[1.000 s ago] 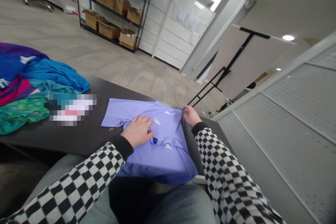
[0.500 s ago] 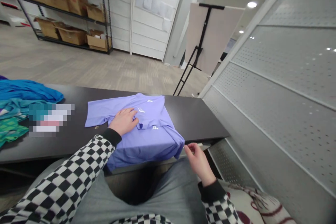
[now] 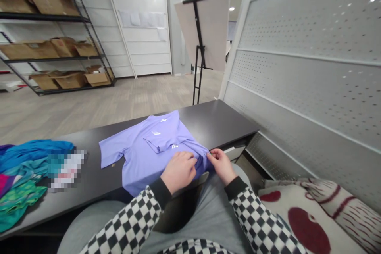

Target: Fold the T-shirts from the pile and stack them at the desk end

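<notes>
A lavender T-shirt [image 3: 143, 162] with small white prints lies on the dark table [image 3: 222, 117], one sleeve stretched to the left and another folded across its body. Its lower edge hangs over the table's front. My right hand [image 3: 222, 165] pinches the shirt's right-hand corner between thumb and fingertips. Close by on the left, my left hand [image 3: 178, 171] has its fingers curled together on the cloth near the same edge. The fingertips of that hand are partly hidden.
Blue, teal and green clothes [image 3: 32, 166] are piled at the table's left. A perforated panel [image 3: 297, 67] rises on the right, above a patterned cushion [image 3: 309, 214]. Beyond the table stand an easel [image 3: 199, 43] and a shelf [image 3: 53, 18] with cardboard boxes [image 3: 71, 79].
My left hand has moved right and toward me, from the shirt's middle to its near right edge. My right hand now holds the shirt's corner. The view has turned.
</notes>
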A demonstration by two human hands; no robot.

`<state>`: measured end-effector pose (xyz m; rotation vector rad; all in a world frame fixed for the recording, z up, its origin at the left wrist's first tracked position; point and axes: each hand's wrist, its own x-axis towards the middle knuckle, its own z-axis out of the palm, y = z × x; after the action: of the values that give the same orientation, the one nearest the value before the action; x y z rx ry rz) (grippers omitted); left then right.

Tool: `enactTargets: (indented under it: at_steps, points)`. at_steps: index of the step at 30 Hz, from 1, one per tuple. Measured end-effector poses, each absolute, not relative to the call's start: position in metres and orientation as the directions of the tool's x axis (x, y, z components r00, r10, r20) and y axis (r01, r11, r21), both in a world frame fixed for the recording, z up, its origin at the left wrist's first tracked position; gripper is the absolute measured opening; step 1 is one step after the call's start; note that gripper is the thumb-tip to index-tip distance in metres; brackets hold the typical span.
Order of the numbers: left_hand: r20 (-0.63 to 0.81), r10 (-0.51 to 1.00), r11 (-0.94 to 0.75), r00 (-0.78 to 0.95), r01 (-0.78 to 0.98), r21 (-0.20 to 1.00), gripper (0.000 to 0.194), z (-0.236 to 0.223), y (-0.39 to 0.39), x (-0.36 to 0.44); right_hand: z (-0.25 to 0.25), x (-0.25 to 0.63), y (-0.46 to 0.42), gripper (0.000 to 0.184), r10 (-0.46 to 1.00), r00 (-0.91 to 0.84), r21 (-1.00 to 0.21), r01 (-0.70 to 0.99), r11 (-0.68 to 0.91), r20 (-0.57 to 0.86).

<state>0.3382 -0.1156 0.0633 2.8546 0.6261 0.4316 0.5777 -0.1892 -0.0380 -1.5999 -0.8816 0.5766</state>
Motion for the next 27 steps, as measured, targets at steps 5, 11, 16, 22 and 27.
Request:
enactTargets:
  at_steps: [5,11,16,22,27]
  points:
    - [0.241,0.607,-0.76,0.758,0.464,0.454,0.028,0.028,-0.148,0.357,-0.015,0.553,-0.214,0.028,0.801,0.477,-0.859,0.504,0.088,0.362]
    - [-0.052,0.853,0.064,0.519,-0.007,0.998,0.039,-0.016,-0.159,0.36,0.0,0.512,-0.239,0.015,0.875,0.173,-0.761,0.587,0.276,0.452]
    - [-0.145,0.897,0.219,0.417,-0.134,0.967,0.056,-0.031,-0.15,0.357,-0.004,0.508,-0.238,0.024,0.929,-0.024,-0.779,0.538,0.324,0.37]
    - [-0.089,0.922,0.127,0.377,-0.077,0.989,0.056,-0.039,-0.145,0.356,0.016,0.544,-0.18,0.027,0.864,0.203,-0.677,0.709,0.194,0.46]
    - [0.019,0.979,-0.016,0.201,-0.018,1.0,0.05,-0.033,-0.152,0.35,0.047,0.557,-0.103,0.035,0.926,-0.047,-0.468,0.853,0.232,0.373]
